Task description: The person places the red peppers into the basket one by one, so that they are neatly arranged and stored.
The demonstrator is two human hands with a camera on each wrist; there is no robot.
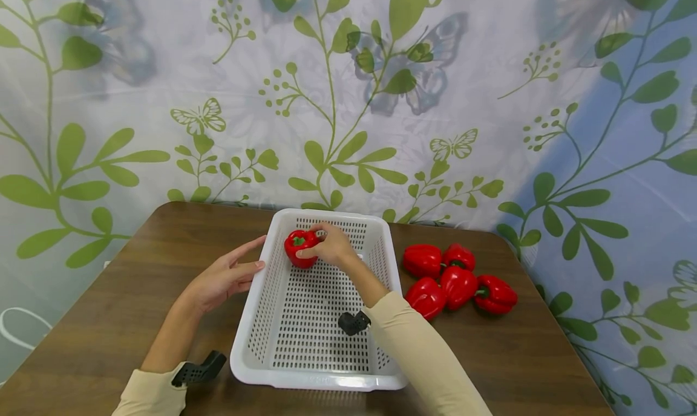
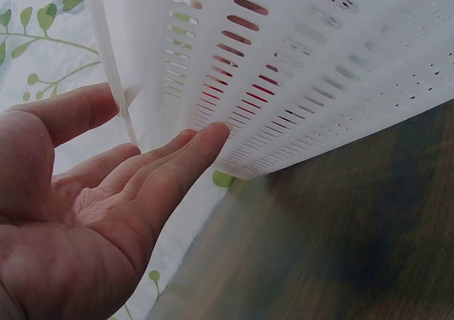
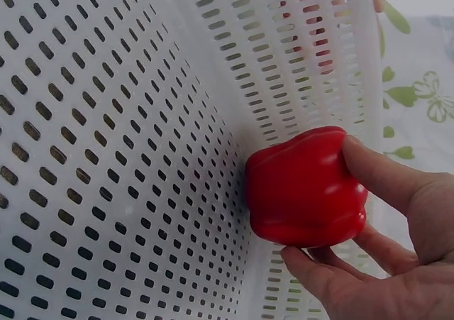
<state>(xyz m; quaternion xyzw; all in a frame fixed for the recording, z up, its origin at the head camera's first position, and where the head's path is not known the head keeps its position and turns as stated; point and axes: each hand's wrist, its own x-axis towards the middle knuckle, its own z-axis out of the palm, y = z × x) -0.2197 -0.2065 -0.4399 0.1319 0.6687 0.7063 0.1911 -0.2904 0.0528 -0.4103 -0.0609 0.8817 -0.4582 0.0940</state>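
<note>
A red bell pepper point(image 1: 298, 250) with a green stem is in the far left corner of a white perforated plastic basket point(image 1: 321, 380). My right hand point(image 1: 332, 245) reaches into the basket and grips this pepper point(image 3: 305, 192) between thumb and fingers, as the right wrist view shows closely. At the basket's left side, my left hand point(image 1: 225, 278) touches the rim with its thumb. In the left wrist view the left hand point(image 2: 106, 199) has its fingers extended along the outside of the perforated wall point(image 2: 284, 72).
Several more red bell peppers point(image 1: 457, 286) lie in a group on the brown wooden table point(image 1: 523, 355), right of the basket. Behind the table hangs a white cloth point(image 1: 337, 101) printed with green leaves and butterflies. A white cable point(image 1: 19, 310) loops at the left edge.
</note>
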